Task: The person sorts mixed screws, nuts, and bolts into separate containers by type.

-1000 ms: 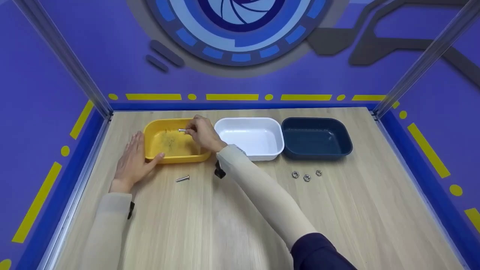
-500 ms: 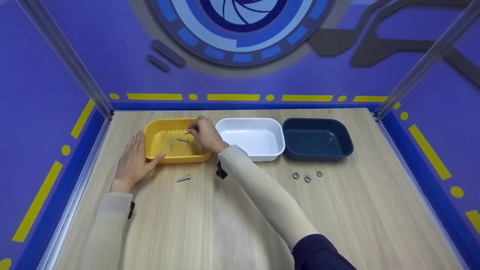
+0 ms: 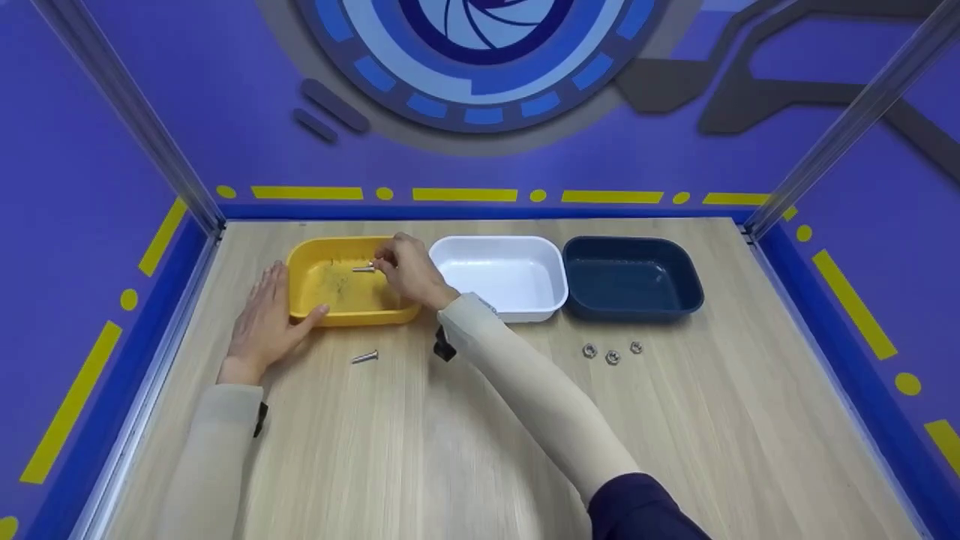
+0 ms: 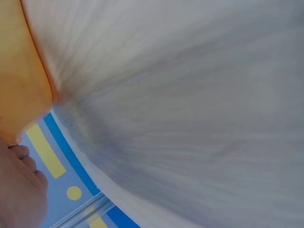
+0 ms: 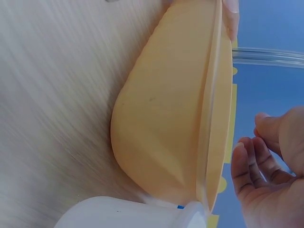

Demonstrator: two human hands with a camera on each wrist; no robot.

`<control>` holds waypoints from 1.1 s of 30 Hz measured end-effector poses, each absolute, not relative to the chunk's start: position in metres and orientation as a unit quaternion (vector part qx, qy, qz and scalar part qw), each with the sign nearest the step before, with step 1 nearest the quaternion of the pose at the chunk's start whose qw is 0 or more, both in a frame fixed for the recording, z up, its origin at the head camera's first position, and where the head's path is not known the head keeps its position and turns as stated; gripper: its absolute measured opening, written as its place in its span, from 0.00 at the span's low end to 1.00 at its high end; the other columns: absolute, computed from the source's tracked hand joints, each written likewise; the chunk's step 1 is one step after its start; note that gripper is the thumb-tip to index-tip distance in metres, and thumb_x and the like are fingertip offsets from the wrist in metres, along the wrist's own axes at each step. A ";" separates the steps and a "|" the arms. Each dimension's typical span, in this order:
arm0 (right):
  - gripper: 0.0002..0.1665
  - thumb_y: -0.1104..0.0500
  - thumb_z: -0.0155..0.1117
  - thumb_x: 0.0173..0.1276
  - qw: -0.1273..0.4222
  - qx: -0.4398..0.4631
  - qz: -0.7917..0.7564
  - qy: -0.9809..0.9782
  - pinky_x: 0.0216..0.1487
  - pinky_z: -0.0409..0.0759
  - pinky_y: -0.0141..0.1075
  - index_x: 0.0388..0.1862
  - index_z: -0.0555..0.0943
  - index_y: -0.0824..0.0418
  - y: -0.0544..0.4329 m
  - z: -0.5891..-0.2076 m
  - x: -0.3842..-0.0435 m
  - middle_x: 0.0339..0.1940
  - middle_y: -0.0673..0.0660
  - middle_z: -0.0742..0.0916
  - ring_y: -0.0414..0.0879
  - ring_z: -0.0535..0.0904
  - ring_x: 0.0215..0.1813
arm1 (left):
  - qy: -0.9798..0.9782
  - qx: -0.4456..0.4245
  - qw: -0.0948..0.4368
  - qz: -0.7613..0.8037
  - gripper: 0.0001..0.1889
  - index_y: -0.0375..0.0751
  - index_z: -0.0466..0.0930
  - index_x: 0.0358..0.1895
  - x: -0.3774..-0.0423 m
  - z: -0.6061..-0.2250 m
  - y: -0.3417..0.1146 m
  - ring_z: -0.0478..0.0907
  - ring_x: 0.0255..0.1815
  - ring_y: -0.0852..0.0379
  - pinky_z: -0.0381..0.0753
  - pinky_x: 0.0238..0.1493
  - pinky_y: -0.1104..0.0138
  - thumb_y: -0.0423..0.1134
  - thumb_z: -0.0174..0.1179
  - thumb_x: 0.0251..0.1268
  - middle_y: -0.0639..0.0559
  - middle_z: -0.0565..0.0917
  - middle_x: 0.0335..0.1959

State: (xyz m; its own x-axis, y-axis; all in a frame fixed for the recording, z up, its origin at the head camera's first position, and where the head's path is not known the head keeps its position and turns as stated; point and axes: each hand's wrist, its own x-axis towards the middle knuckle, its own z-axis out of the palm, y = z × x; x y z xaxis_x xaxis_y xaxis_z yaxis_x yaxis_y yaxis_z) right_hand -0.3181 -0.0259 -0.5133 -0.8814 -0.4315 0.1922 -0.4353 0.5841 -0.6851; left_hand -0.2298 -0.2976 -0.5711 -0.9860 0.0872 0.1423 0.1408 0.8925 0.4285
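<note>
In the head view a yellow bin [image 3: 358, 319] stands at the left of a row of bins. My left hand [image 3: 259, 324] lies with straight fingers along its left side, thumb on the front rim. Above the bin's right part is my right hand [image 3: 411, 271], fingers loosely bent. A metal screw [image 3: 362, 268] shows inside the bin, its right end close to those fingertips. From the right wrist camera, no screw appears at the right hand [image 5: 273, 192], and the bin wall [image 5: 156, 104] hides the inside. Another screw [image 3: 365, 357] lies on the table before the bin.
A white bin [image 3: 499, 311] and a dark blue bin [image 3: 637, 309] continue the row to the right. Three metal nuts [image 3: 613, 357] lie before the dark blue one. Purple-blue panels [image 3: 465, 169] wall the wooden table [image 3: 495, 450] at the back and sides.
The screw was pinched in my right fingers one second ago, then showed lower, apart from them in the bin. Now it appears slightly farther back. My left hand has stayed in place.
</note>
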 end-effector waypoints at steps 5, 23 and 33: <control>0.08 0.58 0.67 0.80 -0.011 0.243 0.387 -0.890 0.41 0.79 0.24 0.48 0.89 0.61 -0.026 -0.514 -0.310 0.44 0.54 0.84 0.40 0.79 0.43 | -0.972 -0.055 0.057 -0.223 0.59 0.31 0.36 0.87 -0.228 -0.573 -0.299 0.42 0.89 0.31 0.43 0.89 0.39 0.73 0.53 0.75 0.31 0.44 0.89; 0.11 0.58 0.67 0.80 0.003 0.310 0.387 -0.868 0.46 0.81 0.23 0.54 0.89 0.61 -0.017 -0.516 -0.276 0.47 0.53 0.86 0.40 0.81 0.45 | -0.975 -0.057 0.050 -0.211 0.60 0.29 0.35 0.87 -0.229 -0.564 -0.302 0.41 0.89 0.30 0.42 0.89 0.38 0.74 0.51 0.75 0.30 0.42 0.89; 0.12 0.58 0.67 0.80 -0.001 0.350 0.394 -0.850 0.46 0.83 0.24 0.53 0.89 0.64 -0.015 -0.524 -0.245 0.45 0.55 0.87 0.39 0.81 0.45 | -0.977 -0.056 0.035 -0.203 0.60 0.27 0.36 0.86 -0.229 -0.563 -0.298 0.42 0.89 0.29 0.44 0.88 0.37 0.74 0.51 0.75 0.28 0.43 0.88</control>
State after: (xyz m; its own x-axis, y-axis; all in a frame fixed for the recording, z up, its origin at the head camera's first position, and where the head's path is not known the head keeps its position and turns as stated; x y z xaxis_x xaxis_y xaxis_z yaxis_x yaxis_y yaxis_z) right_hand -0.2448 -0.0154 -0.5242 -0.7556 -0.5952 0.2736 -0.5935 0.4452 -0.6705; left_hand -0.2288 -0.2976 -0.5628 -0.9912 0.0955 0.0915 0.1241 0.9109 0.3934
